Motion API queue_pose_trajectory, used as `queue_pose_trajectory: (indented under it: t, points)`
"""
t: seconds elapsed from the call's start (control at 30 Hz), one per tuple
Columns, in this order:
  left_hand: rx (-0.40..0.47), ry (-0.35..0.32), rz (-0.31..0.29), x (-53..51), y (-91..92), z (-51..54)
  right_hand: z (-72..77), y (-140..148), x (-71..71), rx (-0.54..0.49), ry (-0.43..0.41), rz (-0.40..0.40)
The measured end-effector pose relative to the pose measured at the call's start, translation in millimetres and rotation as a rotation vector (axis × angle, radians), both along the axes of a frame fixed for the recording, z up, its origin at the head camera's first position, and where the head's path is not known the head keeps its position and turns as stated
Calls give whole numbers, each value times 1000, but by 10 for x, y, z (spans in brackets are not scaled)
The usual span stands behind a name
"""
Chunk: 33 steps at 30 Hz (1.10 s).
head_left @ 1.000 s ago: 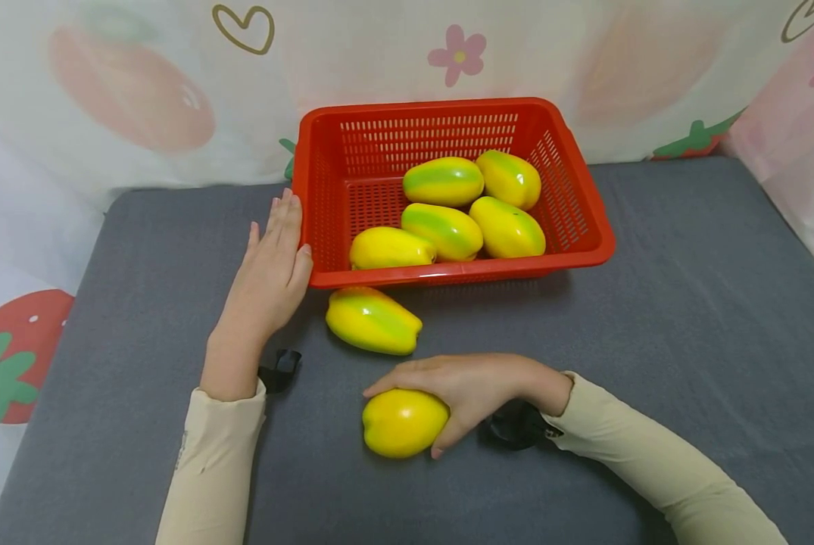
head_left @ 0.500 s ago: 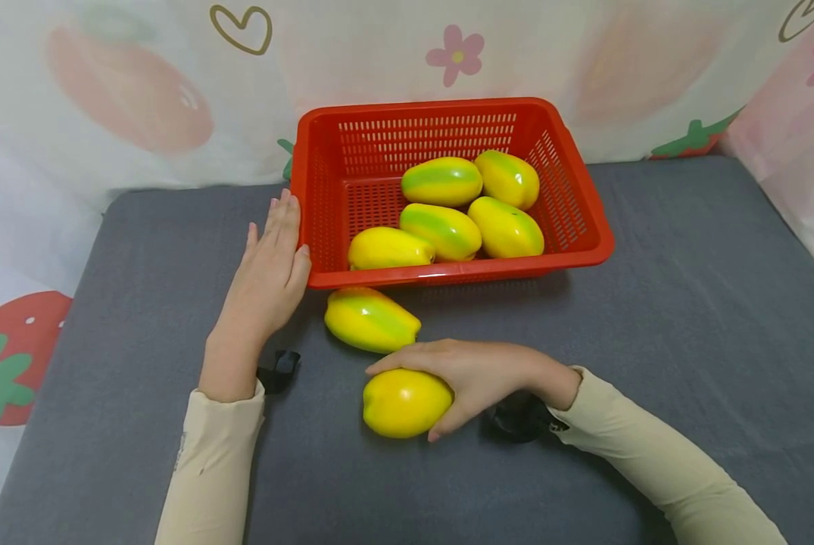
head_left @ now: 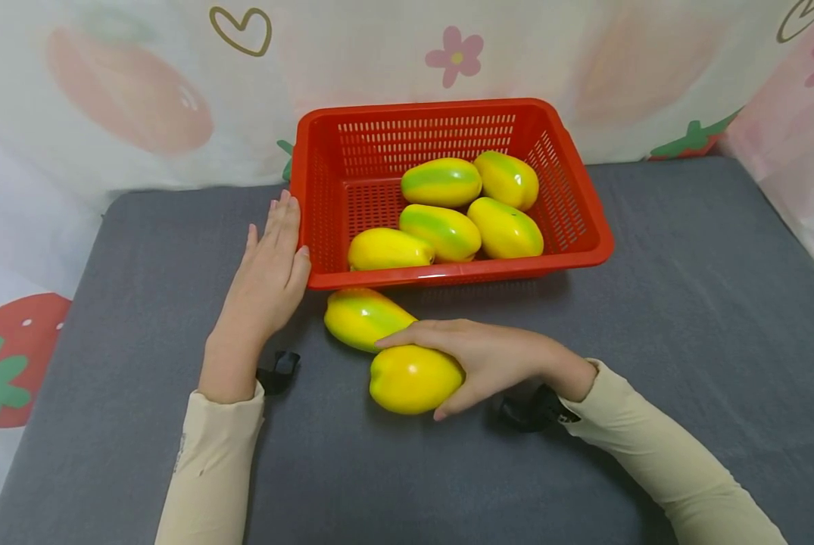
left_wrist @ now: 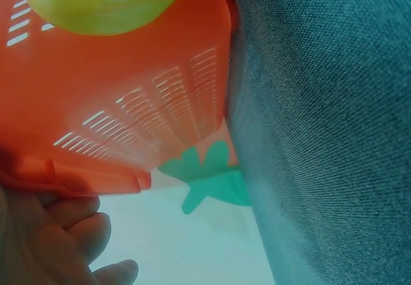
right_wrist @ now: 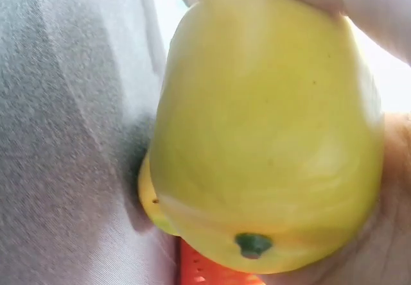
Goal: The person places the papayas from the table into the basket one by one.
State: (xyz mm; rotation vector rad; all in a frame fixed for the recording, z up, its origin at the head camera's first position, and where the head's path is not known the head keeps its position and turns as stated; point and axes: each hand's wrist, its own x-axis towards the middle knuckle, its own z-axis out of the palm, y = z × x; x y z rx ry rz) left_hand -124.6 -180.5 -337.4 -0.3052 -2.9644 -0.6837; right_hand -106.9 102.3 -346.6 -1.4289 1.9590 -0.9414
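My right hand (head_left: 484, 359) grips a glossy yellow papaya (head_left: 415, 380), thumb on the near side and fingers over the far side. Up close in the right wrist view, this papaya (right_wrist: 270, 124) shows a small dark green stem stub. Just beyond it a yellow-green papaya (head_left: 362, 318) lies on the cloth in front of the basket, its right end partly covered by my fingers. My left hand (head_left: 260, 288), fingers straight, rests against the left side of the red plastic basket (head_left: 461, 274). Inside lie several papayas (head_left: 441, 231), mostly towards the right and front.
Grey cloth (head_left: 686, 325) covers the table. Behind the basket hangs a pale curtain (head_left: 352, 53) with printed fruit, flowers and hearts. Black wrist straps (head_left: 280, 371) show at both cuffs.
My right hand has moved away from me and slightly right with the yellow papaya, bringing it up to the one before the basket. My left hand stays against the basket.
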Motion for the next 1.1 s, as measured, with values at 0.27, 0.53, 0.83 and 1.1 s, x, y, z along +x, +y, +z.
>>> queue_pose_trajectory:
  t: [0.27,0.53,0.83,1.1]
  points:
    - [5,7,9,-11,-28,17,75,16,-63,-23,46,-67]
    - [7,7,9,-16,-59,28,124,20,-103,-38,60,-96]
    - [22,6,-16,-12,-49,-45,162,67,-115,-79,76,-161]
    - [11,11,-10,-40,-21,-45,400,48,-242,-138,168,-168]
